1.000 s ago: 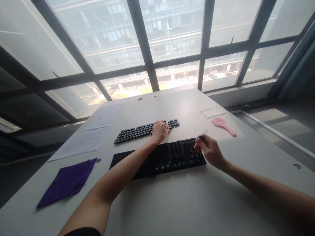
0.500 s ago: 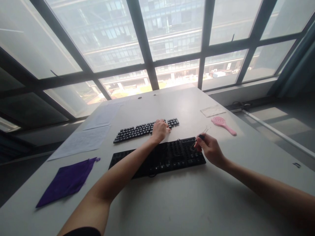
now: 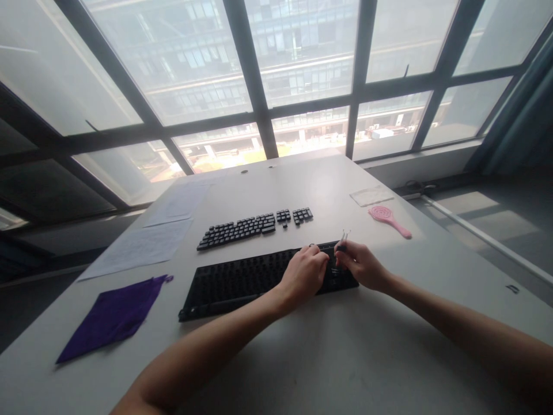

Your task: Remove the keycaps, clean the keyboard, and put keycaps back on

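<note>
The right hand (image 3: 362,266) grips a small wire tool (image 3: 341,248), prongs pointing up, over the right end of the black keyboard (image 3: 242,282). The left hand (image 3: 305,271) curls its fingers just beside it; whether they hold anything, I cannot tell. The keyboard lies on the white table (image 3: 298,357) before the person. Beyond it sit rows of loose keys (image 3: 242,229). Further out are a pink hairbrush (image 3: 383,215) at right, and paper sheets (image 3: 138,248) and a purple pouch (image 3: 110,320) at left.

An office sort of room above ground level: papers (image 3: 138,249) at left and a black keyboard (image 3: 235,282) on a white table (image 3: 317,184), dark-framed windows (image 3: 254,86) beyond, a curtain (image 3: 521,129) far right, and, through glare, apparently a large building (image 3: 207,57) opposite.
</note>
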`<control>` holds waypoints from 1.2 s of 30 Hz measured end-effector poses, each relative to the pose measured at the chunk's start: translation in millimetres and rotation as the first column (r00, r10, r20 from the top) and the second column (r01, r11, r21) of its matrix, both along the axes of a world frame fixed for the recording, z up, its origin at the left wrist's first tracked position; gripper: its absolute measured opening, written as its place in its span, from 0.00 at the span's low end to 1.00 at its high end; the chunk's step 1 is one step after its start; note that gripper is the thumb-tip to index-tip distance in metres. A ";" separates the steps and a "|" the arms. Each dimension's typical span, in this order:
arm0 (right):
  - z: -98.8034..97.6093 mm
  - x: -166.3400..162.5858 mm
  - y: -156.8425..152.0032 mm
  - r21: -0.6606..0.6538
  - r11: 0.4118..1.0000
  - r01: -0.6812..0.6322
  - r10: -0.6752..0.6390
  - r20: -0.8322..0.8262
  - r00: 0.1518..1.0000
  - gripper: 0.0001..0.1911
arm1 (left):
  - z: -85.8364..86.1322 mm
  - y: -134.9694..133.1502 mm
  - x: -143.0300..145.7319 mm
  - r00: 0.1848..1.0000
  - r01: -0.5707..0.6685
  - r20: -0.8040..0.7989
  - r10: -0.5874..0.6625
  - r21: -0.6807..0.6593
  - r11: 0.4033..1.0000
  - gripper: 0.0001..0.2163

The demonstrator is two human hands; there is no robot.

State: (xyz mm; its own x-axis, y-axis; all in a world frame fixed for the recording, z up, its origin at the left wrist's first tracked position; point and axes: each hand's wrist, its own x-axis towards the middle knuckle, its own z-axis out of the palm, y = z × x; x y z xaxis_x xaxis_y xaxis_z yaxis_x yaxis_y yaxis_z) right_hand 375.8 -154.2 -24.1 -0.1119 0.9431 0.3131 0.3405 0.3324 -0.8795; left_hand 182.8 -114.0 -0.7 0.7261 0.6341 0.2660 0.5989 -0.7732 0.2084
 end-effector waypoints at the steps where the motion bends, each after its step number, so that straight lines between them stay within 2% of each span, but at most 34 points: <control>1: 1.3 -0.6 -0.2 -0.001 1.000 -0.019 0.019 0.015 1.000 0.09 | -3.6 -1.3 -0.3 1.000 -0.007 0.011 0.007 -0.011 1.000 0.10; 7: 8.2 -1.5 -0.9 0.019 0.993 -0.113 0.110 0.134 0.985 0.13 | -12.1 -0.8 -2.7 0.997 -0.043 0.059 0.044 -0.025 0.999 0.09; 15: 3.3 0.2 -0.1 -0.022 0.992 -0.127 0.129 0.187 0.974 0.13 | -13.7 -1.1 -4.2 0.993 -0.040 0.105 0.045 -0.050 0.998 0.09; 18: 0.4 1.3 -3.4 0.081 0.983 -0.162 0.137 0.256 0.957 0.12 | -9.2 -4.1 -6.6 0.989 0.024 0.148 -0.014 -0.062 0.998 0.09; 21: -2.3 3.2 -7.1 0.206 0.948 -0.241 0.152 0.372 0.916 0.11 | -4.4 -7.0 -8.4 0.978 0.140 0.169 -0.122 -0.101 0.985 0.07; 23: -4.9 3.9 -8.2 0.257 0.932 -0.256 0.138 0.402 0.905 0.12 | -3.8 -6.1 -7.7 0.975 0.168 0.166 -0.145 -0.134 0.977 0.06; 25: -8.2 3.5 -8.3 0.274 0.931 -0.242 0.129 0.374 0.919 0.12 | -5.8 -2.6 -5.5 0.980 0.155 0.152 -0.129 -0.169 0.973 0.08; 28: -12.8 0.8 -7.8 0.258 0.953 -0.160 0.096 0.243 0.965 0.11 | -11.4 3.4 -1.0 0.985 0.132 0.138 -0.106 -0.204 0.970 0.09; 32: -14.3 -3.9 -7.9 0.150 0.989 -0.002 -0.010 0.078 0.997 0.10 | -16.8 4.1 1.7 0.976 0.157 0.183 -0.121 -0.197 0.968 0.06; 36: -13.1 -6.4 -7.6 0.080 0.996 0.045 -0.044 -0.008 0.999 0.12 | -18.1 0.6 1.7 0.972 0.163 0.199 -0.122 -0.201 0.966 0.04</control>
